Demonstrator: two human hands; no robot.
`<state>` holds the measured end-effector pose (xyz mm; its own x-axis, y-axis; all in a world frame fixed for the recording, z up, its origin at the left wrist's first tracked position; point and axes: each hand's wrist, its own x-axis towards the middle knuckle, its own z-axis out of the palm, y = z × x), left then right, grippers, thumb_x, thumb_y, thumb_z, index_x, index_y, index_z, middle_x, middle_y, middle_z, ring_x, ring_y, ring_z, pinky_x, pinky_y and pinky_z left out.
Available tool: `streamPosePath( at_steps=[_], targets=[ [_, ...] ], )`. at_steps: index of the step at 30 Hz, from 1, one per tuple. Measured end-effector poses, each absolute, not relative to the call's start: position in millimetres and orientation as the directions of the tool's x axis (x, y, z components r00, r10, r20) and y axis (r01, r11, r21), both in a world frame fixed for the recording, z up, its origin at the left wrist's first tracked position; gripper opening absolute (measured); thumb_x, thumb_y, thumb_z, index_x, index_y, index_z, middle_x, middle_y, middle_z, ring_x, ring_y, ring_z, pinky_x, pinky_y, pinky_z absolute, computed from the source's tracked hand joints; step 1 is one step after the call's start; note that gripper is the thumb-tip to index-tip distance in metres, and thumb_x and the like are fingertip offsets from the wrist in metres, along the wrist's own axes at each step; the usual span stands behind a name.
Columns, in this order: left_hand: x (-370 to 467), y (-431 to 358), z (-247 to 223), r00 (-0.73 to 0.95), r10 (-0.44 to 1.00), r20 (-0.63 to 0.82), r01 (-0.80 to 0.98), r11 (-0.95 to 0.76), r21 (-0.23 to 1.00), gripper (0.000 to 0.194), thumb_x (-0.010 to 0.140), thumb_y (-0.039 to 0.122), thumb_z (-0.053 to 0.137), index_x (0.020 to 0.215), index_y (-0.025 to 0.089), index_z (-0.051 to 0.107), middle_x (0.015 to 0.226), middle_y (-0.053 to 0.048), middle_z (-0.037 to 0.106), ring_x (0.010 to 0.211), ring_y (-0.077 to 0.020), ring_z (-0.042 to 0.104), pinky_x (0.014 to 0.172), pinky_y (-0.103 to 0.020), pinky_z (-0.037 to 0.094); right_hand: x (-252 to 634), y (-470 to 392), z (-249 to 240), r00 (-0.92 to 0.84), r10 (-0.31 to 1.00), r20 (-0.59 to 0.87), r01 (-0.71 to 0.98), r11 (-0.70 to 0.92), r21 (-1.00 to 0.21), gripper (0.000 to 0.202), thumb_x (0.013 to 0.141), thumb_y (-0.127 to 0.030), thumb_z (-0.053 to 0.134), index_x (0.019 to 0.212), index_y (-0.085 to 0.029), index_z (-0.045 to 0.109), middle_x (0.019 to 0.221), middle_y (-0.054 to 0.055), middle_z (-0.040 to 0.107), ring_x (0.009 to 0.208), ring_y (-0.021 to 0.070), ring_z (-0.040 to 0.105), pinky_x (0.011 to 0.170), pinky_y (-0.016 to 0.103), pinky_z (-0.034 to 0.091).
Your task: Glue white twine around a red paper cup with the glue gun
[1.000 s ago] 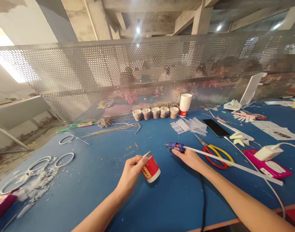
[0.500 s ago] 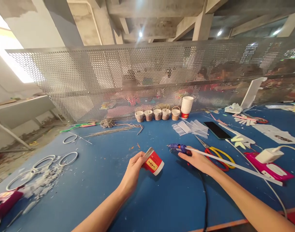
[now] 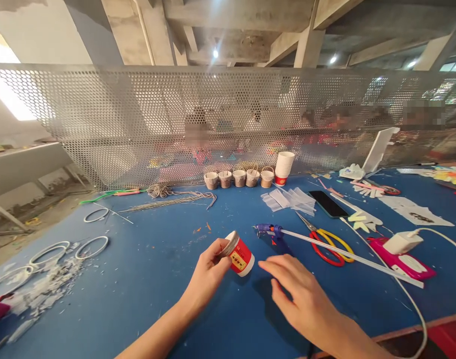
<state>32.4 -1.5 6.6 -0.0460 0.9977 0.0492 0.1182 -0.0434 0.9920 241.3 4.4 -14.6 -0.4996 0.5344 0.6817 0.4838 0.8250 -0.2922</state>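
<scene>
My left hand (image 3: 209,269) grips a red and white paper cup (image 3: 241,257) near its rim, where a grey-brown band runs round it. The cup is tilted, with its base toward the lower right. Just right of the cup, my right hand (image 3: 300,294) hovers with its fingers apart and nothing in it. Beyond that hand a purple hot glue gun (image 3: 269,230) lies on the table, a long white glue stick (image 3: 336,251) sticking out of its back. Scissors (image 3: 327,244) with red and yellow handles lie under the glue stick.
Several small cord-wrapped cups (image 3: 239,178) and a paper cup stack (image 3: 284,168) line a perforated metal screen (image 3: 138,119). Around lie clear strips (image 3: 290,199), a phone (image 3: 328,204), a pink power strip (image 3: 403,259), cord (image 3: 175,200) and white rings (image 3: 92,248).
My right hand has let go of the glue gun, now lying on the table, and moved down toward the cup. My left hand has turned the cup slightly, showing its rim.
</scene>
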Motion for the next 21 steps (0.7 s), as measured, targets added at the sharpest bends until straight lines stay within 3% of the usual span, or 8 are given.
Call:
streamPosePath(
  at_steps=[4,10,21],
  targets=[
    [32,-3,8,-0.033,0.996,0.084,0.159,-0.078,0.984,0.013,0.073,0.020,0.054,0.080,0.016,0.064,0.074,-0.001,0.064,0.073,-0.0181,0.056,0.069,-0.026,0.045,207,17,-7,-0.565,0.426,0.707,0.428,0.884,-0.191,0.045,0.081,0.001,0.039,0.117,-0.018,0.055,0.094,0.008,0.062,0.081,0.0195,0.057,0.072,0.035,0.050],
    [30,-2,5,-0.037,0.995,0.088,0.191,-0.079,0.978,0.013,0.073,0.023,0.053,0.076,0.016,0.063,0.071,-0.002,0.060,0.071,-0.0180,0.053,0.066,-0.026,0.045,201,31,-11,-0.565,0.408,0.718,0.486,0.867,-0.111,0.033,0.084,-0.003,0.043,0.106,-0.019,0.062,0.081,0.006,0.057,0.070,0.0181,0.049,0.064,0.033,0.042],
    [29,0,3,-0.006,0.999,0.041,0.186,-0.039,0.982,0.013,0.075,0.025,0.052,0.077,0.017,0.062,0.071,0.000,0.059,0.070,-0.0174,0.053,0.066,-0.025,0.044,200,33,-17,-0.562,0.403,0.722,0.480,0.870,-0.112,0.033,0.087,-0.005,0.043,0.111,-0.020,0.060,0.080,0.004,0.057,0.070,0.0172,0.050,0.065,0.032,0.039]
  ],
)
